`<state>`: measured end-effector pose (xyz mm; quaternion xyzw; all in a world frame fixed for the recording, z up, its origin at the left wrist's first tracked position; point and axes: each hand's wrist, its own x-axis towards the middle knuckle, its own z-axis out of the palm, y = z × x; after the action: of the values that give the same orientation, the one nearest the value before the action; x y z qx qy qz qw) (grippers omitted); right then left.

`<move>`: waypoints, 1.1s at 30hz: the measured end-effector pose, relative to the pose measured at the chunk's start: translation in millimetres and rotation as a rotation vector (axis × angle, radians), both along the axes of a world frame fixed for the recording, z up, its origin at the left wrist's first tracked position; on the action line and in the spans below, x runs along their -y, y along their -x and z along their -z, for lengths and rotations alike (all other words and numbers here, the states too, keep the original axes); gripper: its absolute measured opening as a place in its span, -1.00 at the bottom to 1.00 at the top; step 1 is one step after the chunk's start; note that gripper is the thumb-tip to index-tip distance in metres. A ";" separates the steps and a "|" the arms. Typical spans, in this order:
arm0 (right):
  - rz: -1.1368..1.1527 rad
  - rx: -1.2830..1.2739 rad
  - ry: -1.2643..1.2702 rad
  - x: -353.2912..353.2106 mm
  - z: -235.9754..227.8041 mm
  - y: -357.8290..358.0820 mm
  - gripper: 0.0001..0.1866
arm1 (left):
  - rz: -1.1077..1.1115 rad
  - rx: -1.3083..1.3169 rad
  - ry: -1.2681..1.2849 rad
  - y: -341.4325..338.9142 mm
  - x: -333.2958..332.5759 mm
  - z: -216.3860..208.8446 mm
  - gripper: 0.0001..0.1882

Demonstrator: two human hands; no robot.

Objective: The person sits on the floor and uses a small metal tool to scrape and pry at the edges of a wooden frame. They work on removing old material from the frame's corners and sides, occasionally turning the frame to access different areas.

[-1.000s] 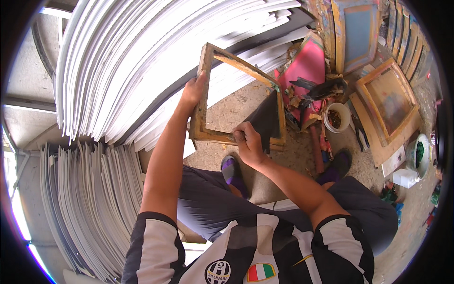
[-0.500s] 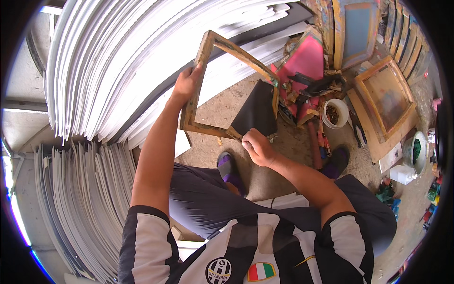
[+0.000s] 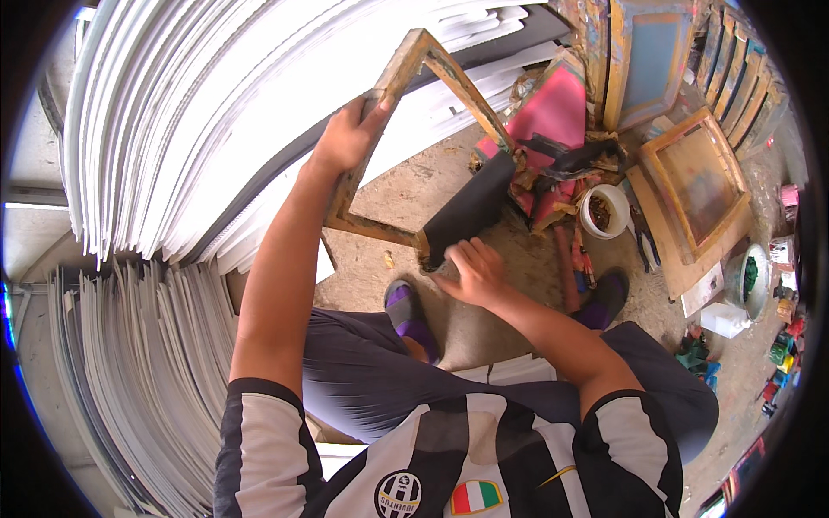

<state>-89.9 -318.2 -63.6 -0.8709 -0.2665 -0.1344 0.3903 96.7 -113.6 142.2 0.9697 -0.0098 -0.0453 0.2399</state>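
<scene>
My left hand is wrapped round the left bar of a worn wooden frame, held tilted in front of me. A dark sheet, perhaps mesh, hangs at the frame's right side, folded over and attached near the lower corner. The rest of the opening lets the floor and white sheets show through. Beside that lower corner is my right hand, its fingers bent and its thumb set apart from them. Nothing shows between thumb and fingers, though the fingertips lie close to the dark sheet's edge.
Tall stacks of white sheets fill the left. On the right are a pink panel with dark scraps, a white bucket, pliers, another wooden frame on cardboard, and a tub with green material. My feet stand on concrete.
The frame has tilted and shifted up, with my left hand still on it. The dark sheet has folded into a narrower shape. My right hand has loosened from its closed grip at the corner.
</scene>
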 end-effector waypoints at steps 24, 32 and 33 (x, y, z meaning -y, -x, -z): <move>0.190 0.050 0.594 -99.0 10.0 -28.3 -0.70 | 0.005 -0.071 -0.259 -8.9 32.0 -6.0 -0.18; -0.006 0.046 0.591 -27.9 74.2 31.3 -0.66 | -0.028 -0.058 -0.241 -13.1 9.3 -2.4 -0.18; 0.002 0.098 0.586 -19.8 80.9 37.3 -0.66 | -0.019 -0.065 -0.225 -12.3 11.2 -0.7 -0.18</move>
<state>-127.1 -298.4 -144.6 -0.9393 -0.3115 -0.0943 0.1088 109.0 -124.8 143.0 0.9885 0.0125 -0.0752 0.1303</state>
